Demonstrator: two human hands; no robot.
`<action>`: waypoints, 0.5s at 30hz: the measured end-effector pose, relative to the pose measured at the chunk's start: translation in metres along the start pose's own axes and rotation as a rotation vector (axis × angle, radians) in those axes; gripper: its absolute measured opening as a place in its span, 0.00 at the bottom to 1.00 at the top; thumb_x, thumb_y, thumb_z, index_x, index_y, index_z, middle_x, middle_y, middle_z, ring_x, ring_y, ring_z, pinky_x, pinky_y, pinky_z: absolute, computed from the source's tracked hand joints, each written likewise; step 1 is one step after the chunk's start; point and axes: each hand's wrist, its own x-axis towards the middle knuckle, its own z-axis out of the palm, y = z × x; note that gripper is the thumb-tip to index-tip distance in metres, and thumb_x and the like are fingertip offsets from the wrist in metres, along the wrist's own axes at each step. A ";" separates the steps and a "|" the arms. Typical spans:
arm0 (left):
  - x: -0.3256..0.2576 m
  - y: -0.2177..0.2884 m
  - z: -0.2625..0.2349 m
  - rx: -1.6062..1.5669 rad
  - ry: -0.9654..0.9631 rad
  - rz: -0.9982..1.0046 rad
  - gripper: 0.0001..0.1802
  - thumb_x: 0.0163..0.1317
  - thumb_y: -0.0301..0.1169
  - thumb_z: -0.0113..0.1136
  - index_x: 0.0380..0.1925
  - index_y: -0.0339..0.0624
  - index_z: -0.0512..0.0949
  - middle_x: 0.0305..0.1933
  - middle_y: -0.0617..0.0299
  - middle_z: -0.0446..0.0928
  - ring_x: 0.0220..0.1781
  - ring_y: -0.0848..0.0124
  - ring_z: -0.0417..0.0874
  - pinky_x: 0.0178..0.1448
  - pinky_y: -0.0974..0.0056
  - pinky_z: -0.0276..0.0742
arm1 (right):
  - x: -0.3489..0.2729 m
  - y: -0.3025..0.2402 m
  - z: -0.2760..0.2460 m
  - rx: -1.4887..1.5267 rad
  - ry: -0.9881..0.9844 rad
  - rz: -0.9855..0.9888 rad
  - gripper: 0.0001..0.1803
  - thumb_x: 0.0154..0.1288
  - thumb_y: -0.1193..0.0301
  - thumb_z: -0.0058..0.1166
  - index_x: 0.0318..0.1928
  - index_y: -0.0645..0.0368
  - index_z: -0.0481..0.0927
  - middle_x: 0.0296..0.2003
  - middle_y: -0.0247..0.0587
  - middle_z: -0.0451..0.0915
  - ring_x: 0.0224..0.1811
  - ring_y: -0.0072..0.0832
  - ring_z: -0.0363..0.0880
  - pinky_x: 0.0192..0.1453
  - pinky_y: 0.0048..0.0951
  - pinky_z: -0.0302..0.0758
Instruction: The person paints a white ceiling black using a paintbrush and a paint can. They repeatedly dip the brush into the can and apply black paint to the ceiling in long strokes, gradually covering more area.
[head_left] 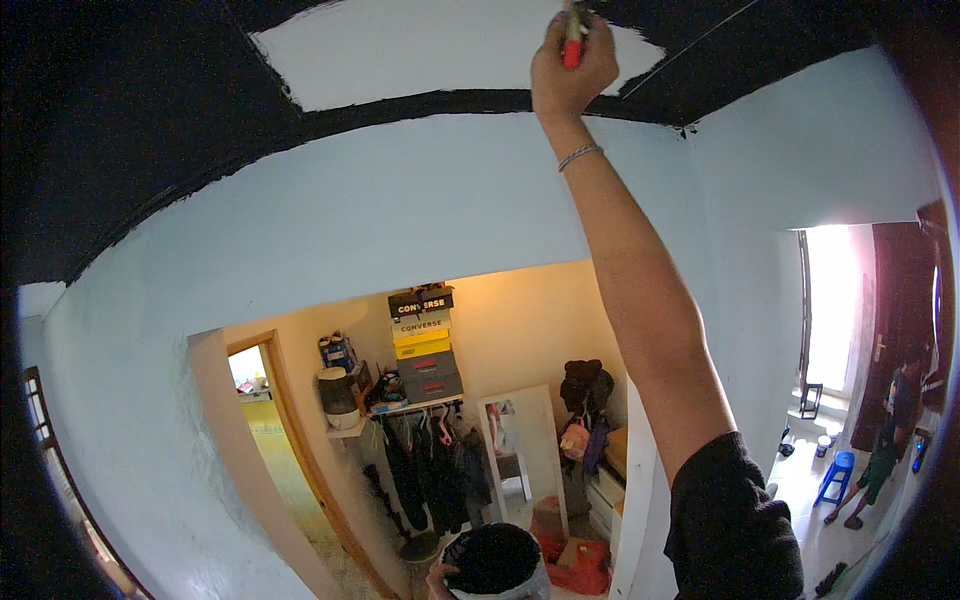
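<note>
Raised overhead, my right hand [575, 75] is closed around a paintbrush with a red-ended handle [572, 54]. Its bristles are cut off or hidden at the top of the picture. The hand is up by the ceiling, in front of an unpainted white patch [400, 55] that has black paint [150, 110] around it with ragged edges. Low in the picture, my left hand [441, 582] grips the rim of a whitish bucket [545, 585], whose inside looks black. Most of that hand is hidden or out of the picture.
Below the black ceiling runs a pale blue wall [450, 200]. An opening shows stacked shoe boxes [425, 345], hanging clothes [430, 465] and a leaning mirror [530, 450]. On the right are a blue stool [835, 478], another person [885, 440] and a bright doorway [835, 300].
</note>
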 end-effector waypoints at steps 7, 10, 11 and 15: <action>-0.001 -0.012 -0.016 0.015 -0.051 0.026 0.59 0.32 0.45 0.88 0.66 0.42 0.65 0.57 0.51 0.75 0.61 0.56 0.77 0.66 0.51 0.72 | -0.001 -0.009 -0.033 0.325 -0.327 -0.006 0.10 0.70 0.71 0.65 0.44 0.66 0.85 0.38 0.43 0.89 0.41 0.26 0.87 0.49 0.29 0.82; 0.006 -0.012 -0.020 0.008 -0.074 0.029 0.59 0.33 0.45 0.88 0.67 0.42 0.65 0.58 0.50 0.75 0.61 0.56 0.77 0.67 0.51 0.72 | 0.024 0.035 -0.037 0.361 -0.312 0.136 0.10 0.67 0.77 0.64 0.46 0.67 0.84 0.42 0.44 0.88 0.46 0.28 0.85 0.51 0.31 0.80; 0.007 -0.012 -0.022 0.003 -0.079 0.031 0.59 0.33 0.45 0.88 0.67 0.42 0.65 0.58 0.50 0.75 0.62 0.56 0.77 0.67 0.50 0.72 | 0.034 0.054 -0.041 0.361 -0.330 0.226 0.10 0.66 0.77 0.64 0.46 0.67 0.84 0.43 0.45 0.88 0.45 0.29 0.85 0.51 0.32 0.80; 0.010 -0.015 -0.029 -0.016 -0.093 0.034 0.60 0.34 0.45 0.88 0.67 0.42 0.65 0.60 0.49 0.75 0.63 0.55 0.77 0.67 0.50 0.72 | 0.050 0.112 -0.066 0.094 -0.088 0.158 0.13 0.69 0.68 0.67 0.43 0.68 0.84 0.38 0.44 0.90 0.40 0.29 0.89 0.49 0.29 0.83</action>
